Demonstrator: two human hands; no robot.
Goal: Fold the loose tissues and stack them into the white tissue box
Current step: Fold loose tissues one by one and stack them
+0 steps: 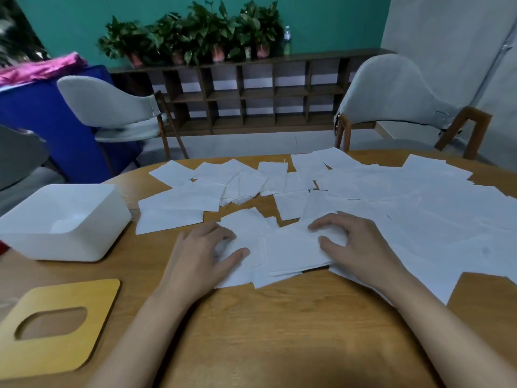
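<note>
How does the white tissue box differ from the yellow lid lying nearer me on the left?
The white tissue box is a deep, open-topped tub; the yellow lid is a flat board with an oval slot. The box sits farther back, the lid nearer the table's edge. Both have rounded corners and lie on the wooden table, untouched.

A teal wall point(70, 23) backs a dark cubby shelf point(251, 91) topped with potted plants point(195, 29), flanked by two grey chairs point(397, 88).
</note>
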